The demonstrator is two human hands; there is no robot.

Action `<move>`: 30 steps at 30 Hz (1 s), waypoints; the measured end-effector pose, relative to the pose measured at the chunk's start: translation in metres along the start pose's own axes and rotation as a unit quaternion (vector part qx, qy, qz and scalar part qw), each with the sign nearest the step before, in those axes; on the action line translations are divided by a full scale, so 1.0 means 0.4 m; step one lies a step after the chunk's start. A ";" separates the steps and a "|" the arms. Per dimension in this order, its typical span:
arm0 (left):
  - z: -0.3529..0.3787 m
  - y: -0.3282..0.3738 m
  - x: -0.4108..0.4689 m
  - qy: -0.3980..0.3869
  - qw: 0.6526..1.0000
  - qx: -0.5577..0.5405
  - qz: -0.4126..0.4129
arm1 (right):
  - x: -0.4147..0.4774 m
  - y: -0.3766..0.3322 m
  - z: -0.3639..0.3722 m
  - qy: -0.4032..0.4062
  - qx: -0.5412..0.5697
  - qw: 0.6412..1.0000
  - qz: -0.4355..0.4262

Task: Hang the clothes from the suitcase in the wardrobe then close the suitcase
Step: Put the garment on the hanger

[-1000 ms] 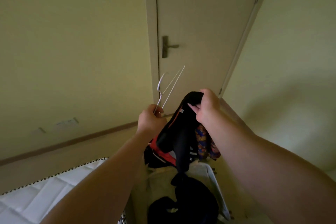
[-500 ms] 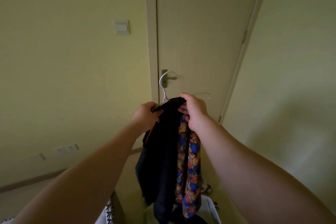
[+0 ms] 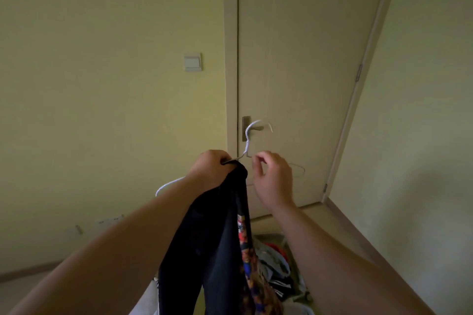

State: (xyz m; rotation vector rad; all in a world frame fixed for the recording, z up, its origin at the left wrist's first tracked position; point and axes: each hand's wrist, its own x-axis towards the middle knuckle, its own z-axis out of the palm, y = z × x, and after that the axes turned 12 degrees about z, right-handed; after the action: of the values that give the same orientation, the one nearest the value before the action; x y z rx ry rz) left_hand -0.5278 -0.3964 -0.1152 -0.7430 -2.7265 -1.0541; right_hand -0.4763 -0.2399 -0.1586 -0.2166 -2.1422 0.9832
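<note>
A single wide-angle camera sits on the person's head and faces forward, tilted slightly down, into a room corner. A closed pale cream door (image 3: 307, 59) with a grey metal lever handle (image 3: 246, 133) stands straight ahead, farther off than the hands. Both bare forearms enter from the bottom corners, large and close to the lens. The left hand (image 3: 211, 169), gripping a thin white wire hanger (image 3: 247, 138), and the right hand (image 3: 273, 179) sit near the frame's centre. The bottom edge takes in a heap of mixed-coloured clothes (image 3: 276, 263) lying low.

A closed door (image 3: 307, 59) with lever handle (image 3: 252, 128); a light switch (image 3: 192, 61) left; low down, perhaps wall sockets (image 3: 110, 220).
</note>
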 end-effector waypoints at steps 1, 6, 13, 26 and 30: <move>-0.003 -0.005 -0.002 0.005 1.000 -0.013 -0.015 | -0.003 -0.013 -0.004 -0.019 0.005 1.000 -0.005; -0.019 -0.007 -0.004 0.033 0.994 -0.089 -0.062 | -0.042 -0.055 0.008 -0.161 -0.007 0.985 0.067; -0.041 -0.015 -0.017 -0.003 0.996 -0.077 -0.055 | -0.019 -0.094 0.033 -0.085 0.083 0.939 0.323; -0.135 -0.014 -0.011 0.049 0.932 0.342 0.112 | -0.065 -0.033 -0.015 -0.198 -0.159 0.955 0.151; -0.110 0.004 -0.004 0.053 0.911 0.369 0.177 | -0.064 -0.027 -0.031 -0.211 -0.222 0.942 0.136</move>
State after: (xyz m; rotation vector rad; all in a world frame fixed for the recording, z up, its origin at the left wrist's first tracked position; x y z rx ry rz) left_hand -0.5281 -0.4252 -0.0819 -0.9284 -2.4508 0.0363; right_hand -0.4482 -0.2514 -0.1602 -0.5766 -2.7755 0.7226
